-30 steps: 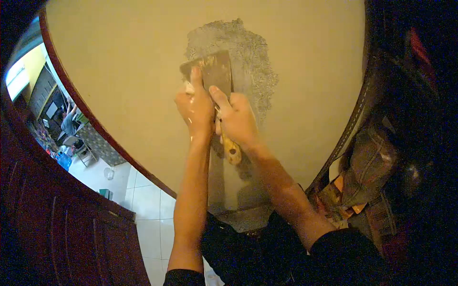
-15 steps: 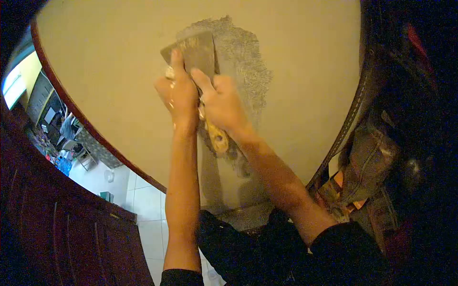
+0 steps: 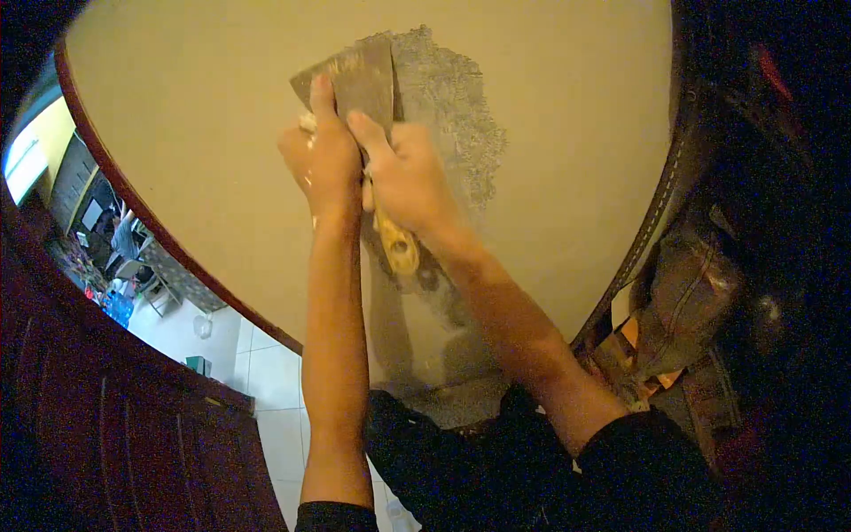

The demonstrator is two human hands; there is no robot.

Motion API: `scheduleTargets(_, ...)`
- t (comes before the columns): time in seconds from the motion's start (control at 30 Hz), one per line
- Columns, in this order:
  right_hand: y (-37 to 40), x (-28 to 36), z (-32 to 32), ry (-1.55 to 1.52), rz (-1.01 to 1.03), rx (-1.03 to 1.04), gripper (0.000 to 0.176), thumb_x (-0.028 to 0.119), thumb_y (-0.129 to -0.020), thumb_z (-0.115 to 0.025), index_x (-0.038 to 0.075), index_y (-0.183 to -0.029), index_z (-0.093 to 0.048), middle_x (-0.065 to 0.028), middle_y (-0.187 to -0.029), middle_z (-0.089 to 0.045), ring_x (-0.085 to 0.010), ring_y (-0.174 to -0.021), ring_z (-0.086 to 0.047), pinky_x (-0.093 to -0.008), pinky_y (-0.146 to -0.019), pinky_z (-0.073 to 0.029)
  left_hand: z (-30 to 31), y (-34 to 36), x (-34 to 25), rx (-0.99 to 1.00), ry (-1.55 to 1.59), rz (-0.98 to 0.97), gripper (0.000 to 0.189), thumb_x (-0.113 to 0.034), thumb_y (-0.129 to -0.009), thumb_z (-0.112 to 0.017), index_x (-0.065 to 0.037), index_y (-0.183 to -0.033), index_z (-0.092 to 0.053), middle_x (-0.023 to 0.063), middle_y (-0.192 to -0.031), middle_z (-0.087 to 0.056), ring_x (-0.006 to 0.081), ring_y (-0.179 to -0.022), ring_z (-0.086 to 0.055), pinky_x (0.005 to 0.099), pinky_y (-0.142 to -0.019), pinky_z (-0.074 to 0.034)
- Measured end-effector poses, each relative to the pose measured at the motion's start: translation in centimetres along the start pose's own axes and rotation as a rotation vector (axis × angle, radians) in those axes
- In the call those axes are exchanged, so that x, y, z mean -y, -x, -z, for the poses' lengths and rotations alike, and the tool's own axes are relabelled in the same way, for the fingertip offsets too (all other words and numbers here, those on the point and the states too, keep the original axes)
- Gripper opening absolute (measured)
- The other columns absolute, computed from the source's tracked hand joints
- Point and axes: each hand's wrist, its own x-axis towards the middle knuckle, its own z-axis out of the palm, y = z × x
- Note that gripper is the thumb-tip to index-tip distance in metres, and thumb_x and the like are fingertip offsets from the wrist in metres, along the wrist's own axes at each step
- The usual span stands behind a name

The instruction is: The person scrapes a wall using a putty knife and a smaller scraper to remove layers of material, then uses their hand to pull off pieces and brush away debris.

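Both hands [image 3: 408, 182], fingers clenched round scraper [image 3: 368, 80], at wall's [image 3: 576, 133] rough grey patch [image 3: 456, 111]; tiled floor [image 3: 277, 434] lower left.

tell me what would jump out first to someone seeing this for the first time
Probably the broad scraper blade at upper center, with both the left hand and the right hand gripping the tool, its yellow handle poking out below them. Just right of the blade, a rough gray patch stands out on the yellowish wall. At far left, a bright room with a tiled floor shows beyond the wall's dark red edge.
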Motion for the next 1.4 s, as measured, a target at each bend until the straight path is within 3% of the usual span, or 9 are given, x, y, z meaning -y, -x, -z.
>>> scheduleTargets(0.33,10.9,-8.5,7.1,0.069,-0.379,0.319,0.039,0.043,-0.092,-0.054,0.008,-0.075,-0.061,0.0019,-0.055,-0.050,-0.0113,-0.047,-0.046,-0.0289,-0.043,-0.037,4.5,12.5,14.4,0.287,-0.057,0.273,0.040,-0.037,-0.092,-0.056,0.002,-0.100,-0.062,0.0124,-0.095,-0.063,0.0218,-0.089,-0.056,0.0355,-0.077,-0.045)
scheduleTargets(0.4,15.0,-9.9,11.0,0.239,-0.347,0.468,0.044,0.043,-0.092,-0.053,0.005,-0.072,-0.061,-0.0020,-0.056,-0.054,-0.0124,-0.049,-0.051,-0.0298,-0.045,-0.039,9.8,19.1,26.7,0.800,0.006,0.264,0.038,-0.031,-0.091,-0.056,-0.006,-0.119,-0.057,0.0210,-0.117,-0.059,0.0366,-0.109,-0.055,0.0417,-0.093,-0.043)
scheduleTargets(0.43,16.9,-10.6,13.0,0.471,-0.443,0.530,0.047,0.042,-0.092,-0.054,0.004,-0.065,-0.060,-0.0046,-0.052,-0.054,-0.0129,-0.047,-0.052,-0.0290,-0.044,-0.039,10.2,19.0,22.1,1.084,-0.334,0.467,0.040,-0.031,-0.091,-0.054,-0.007,-0.123,-0.055,0.0201,-0.120,-0.058,0.0353,-0.115,-0.052,0.0418,-0.097,-0.042)
scheduleTargets(0.53,21.8,-14.0,16.5,0.429,-0.587,0.611,0.050,0.042,-0.092,-0.054,0.003,-0.061,-0.059,-0.0062,-0.048,-0.052,-0.0136,-0.045,-0.053,-0.0283,-0.044,-0.040,10.8,24.4,29.0,1.382,-0.196,0.558,0.039,-0.034,-0.091,-0.055,-0.007,-0.118,-0.060,0.0212,-0.117,-0.060,0.0347,-0.115,-0.053,0.0416,-0.095,-0.043)
scheduleTargets(0.63,23.3,-13.8,18.8,0.501,-0.827,0.496,0.049,0.041,-0.092,-0.055,0.002,-0.063,-0.059,-0.0064,-0.048,-0.053,-0.0135,-0.044,-0.052,-0.0283,-0.043,-0.040,8.8,26.3,32.3,1.669,-0.925,0.350,0.044,-0.040,-0.090,-0.055,-0.007,-0.120,-0.058,0.0180,-0.119,-0.060,0.0372,-0.108,-0.057,0.0417,-0.090,-0.046)
scheduleTargets(0.83,22.2,-15.5,19.3,0.598,-0.836,0.414,0.050,0.042,-0.091,-0.055,-0.003,-0.068,-0.061,-0.0154,-0.064,-0.062,-0.0278,-0.056,-0.060,-0.0387,-0.055,-0.046,4.9,28.6,37.3,1.237,-0.389,0.329,0.042,-0.038,-0.090,-0.057,-0.009,-0.119,-0.059,0.0163,-0.118,-0.061,0.0378,-0.107,-0.057,0.0444,-0.091,-0.046)
scheduleTargets(1.0,22.9,-19.7,18.1,0.700,0.212,0.336,0.029,0.025,-0.088,-0.063,-0.003,-0.078,-0.065,-0.0165,-0.092,-0.066,-0.0303,-0.083,-0.062,-0.0365,-0.068,-0.047,7.3,30.1,36.8,1.415,-0.174,0.478,0.040,-0.033,-0.091,-0.056,-0.006,-0.121,-0.057,0.0137,-0.115,-0.063,0.0288,-0.107,-0.059,0.0378,-0.089,-0.046)
scheduleTargets(1.13,24.4,-20.8,16.4,0.537,0.004,0.330,0.030,0.026,-0.089,-0.062,-0.003,-0.083,-0.066,-0.0177,-0.097,-0.065,-0.0337,-0.086,-0.061,-0.0379,-0.070,-0.046,10.5,26.6,30.2,1.261,0.432,0.908,0.042,-0.024,-0.092,-0.057,-0.003,-0.127,-0.052,0.0092,-0.122,-0.058,0.0205,-0.110,-0.055,0.0336,-0.094,-0.043)
scheduleTargets(1.4,25.2,-20.7,13.3,0.132,-0.628,0.257,0.035,0.031,-0.093,-0.057,0.000,-0.079,-0.066,-0.0047,-0.061,-0.059,-0.0116,-0.057,-0.049,-0.0316,-0.055,-0.041,9.3,25.1,25.2,0.791,0.137,0.638,0.040,-0.018,-0.091,-0.059,0.000,-0.125,-0.050,0.0117,-0.122,-0.058,0.0248,-0.109,-0.056,0.0352,-0.092,-0.044)
